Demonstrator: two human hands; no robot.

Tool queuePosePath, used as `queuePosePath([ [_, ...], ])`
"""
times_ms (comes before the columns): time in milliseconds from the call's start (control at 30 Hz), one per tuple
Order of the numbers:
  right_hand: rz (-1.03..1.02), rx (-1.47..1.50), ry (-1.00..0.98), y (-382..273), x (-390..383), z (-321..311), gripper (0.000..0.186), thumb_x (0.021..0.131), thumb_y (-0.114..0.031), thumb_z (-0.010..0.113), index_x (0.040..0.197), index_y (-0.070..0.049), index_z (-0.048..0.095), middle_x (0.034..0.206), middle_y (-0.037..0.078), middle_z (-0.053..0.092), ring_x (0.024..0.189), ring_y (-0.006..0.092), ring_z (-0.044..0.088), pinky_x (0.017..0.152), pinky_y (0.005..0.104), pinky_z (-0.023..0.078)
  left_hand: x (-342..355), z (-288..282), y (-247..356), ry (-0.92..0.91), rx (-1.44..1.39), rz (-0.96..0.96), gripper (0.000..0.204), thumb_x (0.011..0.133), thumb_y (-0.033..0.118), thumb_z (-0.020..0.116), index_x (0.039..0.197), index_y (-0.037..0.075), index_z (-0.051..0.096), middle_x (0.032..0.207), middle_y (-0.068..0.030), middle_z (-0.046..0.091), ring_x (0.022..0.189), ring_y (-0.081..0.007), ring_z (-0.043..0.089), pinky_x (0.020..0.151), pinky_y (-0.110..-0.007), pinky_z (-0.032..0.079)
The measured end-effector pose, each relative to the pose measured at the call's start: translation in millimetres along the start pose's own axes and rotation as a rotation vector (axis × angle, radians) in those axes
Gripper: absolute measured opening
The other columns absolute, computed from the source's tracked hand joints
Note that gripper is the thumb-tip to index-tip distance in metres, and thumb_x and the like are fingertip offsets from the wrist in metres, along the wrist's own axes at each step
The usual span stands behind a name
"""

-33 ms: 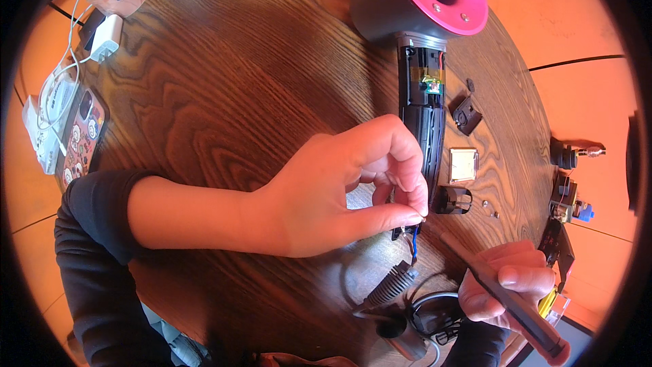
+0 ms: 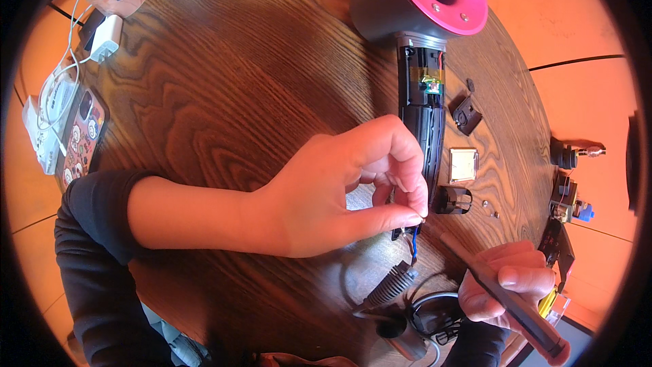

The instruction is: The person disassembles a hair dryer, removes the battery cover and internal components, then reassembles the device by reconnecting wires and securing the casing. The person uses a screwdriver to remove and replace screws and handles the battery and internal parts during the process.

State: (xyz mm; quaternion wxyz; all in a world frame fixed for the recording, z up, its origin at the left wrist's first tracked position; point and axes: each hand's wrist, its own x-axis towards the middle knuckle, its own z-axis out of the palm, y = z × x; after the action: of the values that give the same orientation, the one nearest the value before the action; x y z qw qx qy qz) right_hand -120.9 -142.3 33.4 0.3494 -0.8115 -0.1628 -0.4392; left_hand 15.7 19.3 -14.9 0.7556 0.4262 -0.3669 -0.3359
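A hair dryer with a pink-rimmed dark head (image 2: 373, 0) lies with its handle (image 2: 424, 109) opened, showing a small green circuit board (image 2: 431, 83). My left hand (image 2: 333, 197) pinches something small at the handle's lower end, where a blue wire (image 2: 414, 248) runs down to a ribbed cable sleeve (image 2: 388, 289). My right hand (image 2: 502, 278) grips a long dark pen-like tool (image 2: 475, 265), its narrow tip pointing at my left fingertips; I cannot make out the exact tip.
Small dark parts (image 2: 467, 115), a pale square piece (image 2: 462, 164), a black cap (image 2: 454, 200) and screws (image 2: 486, 205) lie right of the handle. A patterned phone (image 2: 83, 136) and white charger (image 2: 105, 37) sit left. Tools (image 2: 564, 204) are at the right edge.
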Motion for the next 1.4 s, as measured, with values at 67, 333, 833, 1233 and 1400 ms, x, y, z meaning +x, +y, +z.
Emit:
queuePosePath([
  [67,-0.019,-0.023,0.091,-0.2,-4.7,1.5,0.034,0.079,-0.026,0.069,0.085,-0.002,0.047,0.065,0.006,0.047,0.048,0.0139,0.043,0.043,0.0227,0.035,0.0,0.3,0.1,-0.010,-0.007,-0.001,0.025,0.078,0.002,0.063,0.092,0.006,0.043,0.082,-0.0033,0.061,0.075,-0.0105,0.060,0.062,-0.024,0.047],
  [333,0.013,0.090,-0.084,2.3,-3.8,-6.7,0.035,0.077,-0.019,0.071,0.095,-0.002,0.047,0.060,0.005,0.049,0.042,0.0138,0.043,0.036,0.0248,0.036,0.2,-3.1,7.4,-0.070,0.432,0.154,0.027,0.072,0.000,0.069,0.095,0.005,0.055,0.080,-0.0044,0.063,0.074,-0.0151,0.061,0.064,-0.026,0.046],
  [833,-0.677,-0.070,-0.355,2.7,2.4,26.6,0.071,0.069,0.003,0.069,0.128,-0.021,0.038,0.078,0.008,0.062,0.056,0.0104,0.056,0.053,0.0192,0.049,5.5,-7.8,-0.3,-0.117,0.930,0.643,0.029,0.064,0.003,0.062,0.093,0.003,0.062,0.074,-0.0014,0.058,0.064,-0.0150,0.055,0.055,-0.027,0.037],
  [1233,-0.418,-0.147,-0.127,-18.2,11.9,51.5,0.036,0.081,-0.033,0.059,0.116,-0.034,0.054,0.081,0.022,0.059,0.062,0.0252,0.055,0.056,0.0257,0.048,4.9,-4.8,6.8,-0.057,0.870,0.367,0.032,0.060,-0.010,0.069,0.087,0.004,0.057,0.072,-0.0044,0.059,0.060,-0.0192,0.056,0.056,-0.028,0.041],
  [1400,-0.475,-0.212,-0.125,-11.5,4.8,49.6,0.040,0.077,-0.043,0.062,0.115,-0.036,0.054,0.080,0.022,0.059,0.063,0.0259,0.055,0.056,0.0260,0.048,4.8,-3.2,5.0,-0.036,0.848,0.359,0.032,0.061,-0.010,0.069,0.087,0.004,0.056,0.072,-0.0045,0.059,0.060,-0.0197,0.056,0.056,-0.029,0.041],
])
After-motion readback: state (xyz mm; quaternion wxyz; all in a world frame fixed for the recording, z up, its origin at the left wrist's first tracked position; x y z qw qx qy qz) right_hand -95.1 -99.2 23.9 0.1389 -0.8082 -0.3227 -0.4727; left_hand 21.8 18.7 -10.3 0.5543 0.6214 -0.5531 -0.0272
